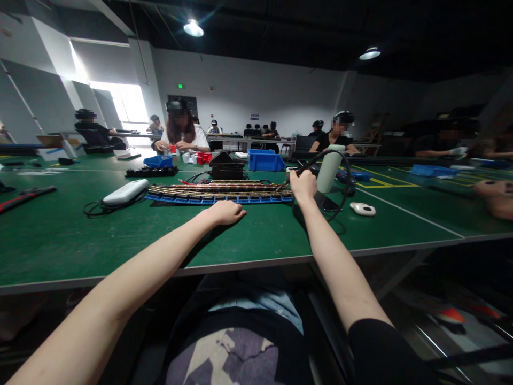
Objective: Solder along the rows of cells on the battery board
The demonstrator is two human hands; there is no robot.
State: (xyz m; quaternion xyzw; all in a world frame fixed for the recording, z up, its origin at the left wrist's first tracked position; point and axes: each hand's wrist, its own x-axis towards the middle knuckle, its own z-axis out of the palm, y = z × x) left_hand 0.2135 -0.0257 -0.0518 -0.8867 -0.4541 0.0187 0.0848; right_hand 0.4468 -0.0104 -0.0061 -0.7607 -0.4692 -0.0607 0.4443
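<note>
My right hand point(303, 186) is closed around a soldering iron point(294, 175), a dark pen-shaped tool with a black cable looping off to the right. Its thin tip points down and left at the right end of a long blue strip point(192, 199), which carries rows of copper-coloured wires or rods. I cannot tell whether the tip touches them. Just in front of the strip's middle, my left hand point(227, 213) rests on the green table with its fingers curled. Anything inside those fingers is hidden.
On the left lie a white case point(126, 192) with a cable and a red-black tool point(28, 199). A black box point(226, 166) and blue bin point(265, 160) stand behind the strip. To the right are a pale green bottle point(329, 171) and small white case point(363, 209). Several people sit beyond.
</note>
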